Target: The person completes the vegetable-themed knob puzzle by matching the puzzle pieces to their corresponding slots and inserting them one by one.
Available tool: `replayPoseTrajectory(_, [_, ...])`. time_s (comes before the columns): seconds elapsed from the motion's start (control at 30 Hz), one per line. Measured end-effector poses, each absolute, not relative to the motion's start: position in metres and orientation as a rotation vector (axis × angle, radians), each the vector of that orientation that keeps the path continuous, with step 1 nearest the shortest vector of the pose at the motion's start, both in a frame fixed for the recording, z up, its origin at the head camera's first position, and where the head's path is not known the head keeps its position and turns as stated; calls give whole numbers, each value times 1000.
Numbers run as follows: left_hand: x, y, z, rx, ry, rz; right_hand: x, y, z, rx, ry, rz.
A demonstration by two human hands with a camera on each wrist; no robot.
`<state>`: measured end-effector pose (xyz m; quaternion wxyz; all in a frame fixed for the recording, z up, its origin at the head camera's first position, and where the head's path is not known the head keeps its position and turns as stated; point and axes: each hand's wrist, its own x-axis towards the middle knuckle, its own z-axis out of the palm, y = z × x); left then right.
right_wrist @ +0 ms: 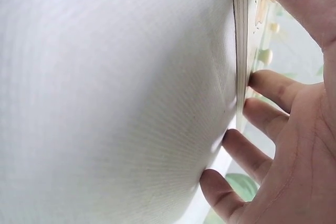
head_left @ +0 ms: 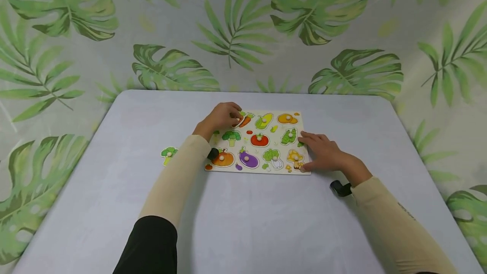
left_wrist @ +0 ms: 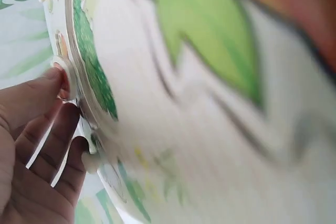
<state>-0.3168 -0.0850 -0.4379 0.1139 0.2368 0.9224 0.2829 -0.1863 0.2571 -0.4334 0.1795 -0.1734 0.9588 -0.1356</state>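
A wooden vegetable puzzle board (head_left: 275, 153) lies flat on the table. At its upper left corner my left hand (head_left: 224, 115) pinches a small carrot piece (head_left: 236, 121) between thumb and fingers. The piece sits tilted over the printed carrots, and part of it is hidden behind the fingers. In the left wrist view the thumb of the left hand (left_wrist: 42, 145) presses on the piece's pale rim. Along the board's right edge rests my right hand (head_left: 323, 152), its fingers spread. The right wrist view shows fingertips (right_wrist: 262, 85) of that hand against the board's layered edge (right_wrist: 241, 40).
A loose broccoli piece (head_left: 168, 154) lies on the table left of the board, beside the left sleeve. Knobbed pieces on the board include a tomato (head_left: 260, 140), an eggplant (head_left: 249, 160) and a pumpkin (head_left: 223, 159). The white tabletop (head_left: 274, 223) meets a leaf-patterned backdrop (head_left: 243, 67).
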Motion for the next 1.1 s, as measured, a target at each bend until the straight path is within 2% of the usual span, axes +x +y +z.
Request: replayPoseTrajectory(1.1, [-324, -66, -434, 628, 2659, 715, -188, 259, -439, -484, 2725, -363])
